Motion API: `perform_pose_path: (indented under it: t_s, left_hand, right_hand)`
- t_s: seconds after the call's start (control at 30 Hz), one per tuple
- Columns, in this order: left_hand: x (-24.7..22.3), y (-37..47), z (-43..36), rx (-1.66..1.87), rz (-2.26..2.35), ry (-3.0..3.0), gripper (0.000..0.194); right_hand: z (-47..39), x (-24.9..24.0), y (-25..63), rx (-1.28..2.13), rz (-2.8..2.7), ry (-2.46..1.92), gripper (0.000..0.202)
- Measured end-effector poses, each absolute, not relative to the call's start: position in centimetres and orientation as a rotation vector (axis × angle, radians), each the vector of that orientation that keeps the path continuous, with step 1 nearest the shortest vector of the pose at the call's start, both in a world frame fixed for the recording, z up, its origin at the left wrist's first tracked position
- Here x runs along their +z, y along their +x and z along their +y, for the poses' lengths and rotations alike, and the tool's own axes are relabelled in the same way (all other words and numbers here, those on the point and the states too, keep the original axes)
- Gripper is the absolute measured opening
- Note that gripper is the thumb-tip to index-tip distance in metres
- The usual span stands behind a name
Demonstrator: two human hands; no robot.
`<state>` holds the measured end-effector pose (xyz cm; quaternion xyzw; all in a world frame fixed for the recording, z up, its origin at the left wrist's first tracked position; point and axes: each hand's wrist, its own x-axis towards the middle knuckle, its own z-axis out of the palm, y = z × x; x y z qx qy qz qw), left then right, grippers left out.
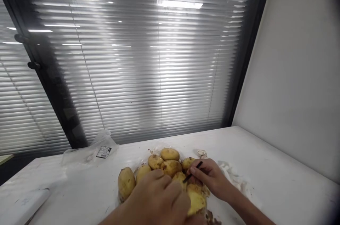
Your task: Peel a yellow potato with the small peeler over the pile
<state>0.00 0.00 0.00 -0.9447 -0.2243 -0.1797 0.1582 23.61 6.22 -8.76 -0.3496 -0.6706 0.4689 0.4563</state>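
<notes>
Roughly seven potatoes [170,166] lie heaped on the white surface [265,168]. Left hand [156,200] grips one half-peeled potato [196,202]; right hand [209,179] clasps a black peeler [192,172] against it.

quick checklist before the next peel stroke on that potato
1. Left hand grips the half-peeled yellow potato: ok.
2. Right hand holds the thin black-handled peeler: ok.
3. Blade edge clear of left fingers: cannot tell, the blade is hidden.
4. Pile of unpeeled brown-yellow potatoes resting steady on the white table: ok.
5. Peel scraps lying near the table's front edge: not ok.
</notes>
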Motion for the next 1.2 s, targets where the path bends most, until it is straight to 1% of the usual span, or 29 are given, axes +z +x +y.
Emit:
perform_pose_path:
  t_s: [0.13, 0.2, 0.27, 0.37, 0.53, 0.73, 0.87, 1.0, 1.1, 1.2]
  left_hand:
    - [0.6, 2.4, 1.3, 0.233, -0.985, -2.855, 0.027]
    - [1.1, 2.8, 1.4, 0.397, -1.094, -2.885, 0.025]
    - [1.5, 2.8, 1.5, 0.437, -1.151, -2.904, 0.027]
    - [1.6, 2.8, 1.6, 0.493, -1.171, -2.901, 0.034]
    - [1.0, 2.9, 1.8, 0.518, -1.16, -2.877, 0.041]
    - [0.9, 3.0, 2.0, 0.521, -1.151, -2.883, 0.04]
    - [1.2, 3.0, 2.2, 0.578, -1.153, -2.913, 0.041]
    - [1.5, 3.1, 2.2, 0.552, -1.188, -2.898, 0.04]
    - [1.5, 3.1, 2.1, 0.558, -1.189, -2.911, 0.043]
    - [1.3, 3.0, 2.1, 0.534, -1.189, -2.904, 0.038]
  right_hand:
    - [6.1, -8.8, 23.0, 1.17, -1.687, -0.92, 0.048]
    - [6.1, -8.9, 22.8, 1.207, -1.664, -0.924, 0.049]
    - [6.1, -9.1, 22.6, 1.249, -1.638, -0.914, 0.048]
    - [6.2, -9.3, 22.5, 1.265, -1.641, -0.916, 0.047]
    - [6.5, -9.3, 22.6, 1.075, -1.652, -0.946, 0.047]
    - [6.6, -8.7, 22.6, 1.153, -1.702, -0.925, 0.052]
    - [6.7, -8.4, 22.8, 1.043, -1.67, -0.988, 0.053]
    - [6.6, -8.5, 22.8, 1.065, -1.716, -0.99, 0.054]
    - [6.6, -8.5, 22.8, 0.983, -1.715, -0.99, 0.052]
    - [6.6, -8.4, 22.9, 0.964, -1.677, -0.999, 0.052]
